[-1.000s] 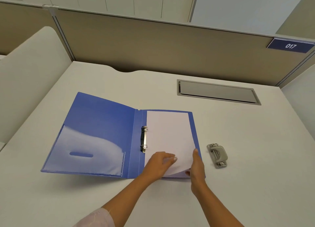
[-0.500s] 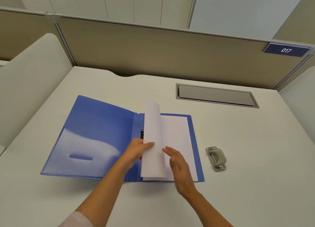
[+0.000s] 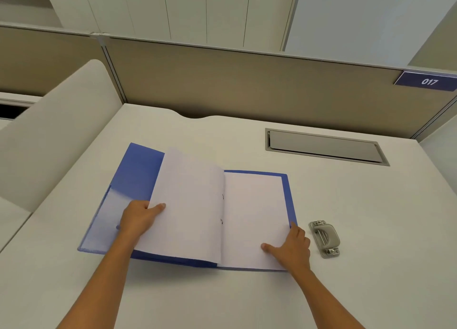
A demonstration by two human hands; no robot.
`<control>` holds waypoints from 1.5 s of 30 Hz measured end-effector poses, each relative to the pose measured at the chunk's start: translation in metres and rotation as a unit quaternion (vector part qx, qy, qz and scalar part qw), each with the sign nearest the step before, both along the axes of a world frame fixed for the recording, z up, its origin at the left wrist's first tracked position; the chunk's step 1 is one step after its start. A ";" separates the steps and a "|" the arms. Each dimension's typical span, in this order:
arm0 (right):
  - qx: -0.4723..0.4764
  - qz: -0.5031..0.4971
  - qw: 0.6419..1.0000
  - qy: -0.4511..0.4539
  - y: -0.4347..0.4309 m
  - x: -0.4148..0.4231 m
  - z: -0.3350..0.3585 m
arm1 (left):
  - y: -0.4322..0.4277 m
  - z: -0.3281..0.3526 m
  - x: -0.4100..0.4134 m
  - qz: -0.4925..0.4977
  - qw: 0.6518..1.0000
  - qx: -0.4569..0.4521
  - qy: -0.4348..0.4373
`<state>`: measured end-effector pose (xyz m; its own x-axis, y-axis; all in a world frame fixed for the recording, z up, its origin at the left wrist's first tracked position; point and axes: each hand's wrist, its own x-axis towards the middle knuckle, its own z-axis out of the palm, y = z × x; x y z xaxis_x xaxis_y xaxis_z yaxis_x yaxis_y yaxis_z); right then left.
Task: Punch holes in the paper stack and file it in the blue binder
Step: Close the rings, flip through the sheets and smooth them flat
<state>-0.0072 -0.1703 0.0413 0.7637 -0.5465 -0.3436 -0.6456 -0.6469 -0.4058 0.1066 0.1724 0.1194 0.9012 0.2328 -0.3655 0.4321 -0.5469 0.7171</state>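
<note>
The blue binder (image 3: 138, 170) lies open on the desk. White paper sits on its two rings (image 3: 221, 208). One part of the paper (image 3: 190, 205) is turned over to the left side, and my left hand (image 3: 139, 217) grips its outer edge, thumb on top. The rest of the sheets (image 3: 254, 205) lie flat on the right side, with my right hand (image 3: 291, 247) resting on their lower right corner, fingers spread. A grey hole punch (image 3: 325, 238) sits on the desk just right of the binder.
A grey cable hatch (image 3: 324, 147) is set into the desk at the back right. A beige partition (image 3: 247, 89) with a "017" label (image 3: 429, 81) runs behind the desk. A white curved divider (image 3: 57, 131) stands at the left.
My left hand has swung the lifted sheets from upright over to the binder's left side. My right hand moved right to the lower right corner of the remaining sheets. The view tilted upward.
</note>
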 end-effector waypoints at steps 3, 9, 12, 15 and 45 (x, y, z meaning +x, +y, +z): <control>-0.003 -0.015 1.000 0.025 0.003 0.006 0.002 | 0.004 0.002 -0.002 0.005 0.999 0.045 -0.014; -0.002 -0.034 0.998 0.050 0.006 0.013 0.005 | 0.009 0.002 -0.007 0.003 0.990 0.135 -0.031; -0.006 -0.044 0.998 0.044 0.007 0.011 0.006 | 0.005 0.002 -0.010 0.012 0.986 0.158 -0.056; -0.005 -0.046 0.998 0.037 0.008 0.011 0.008 | 0.002 0.001 -0.014 0.021 0.981 0.162 -0.106; 0.356 -0.006 0.929 -0.103 0.056 0.017 0.067 | -0.175 -0.023 -0.050 -0.130 0.942 -0.309 0.034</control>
<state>0.0095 -0.1146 0.1080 0.8489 -0.2459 -0.4679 -0.5117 -0.1605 -0.8440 0.0569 -0.0025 0.0963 0.8685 -0.2679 -0.4171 0.3971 -0.1277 0.9088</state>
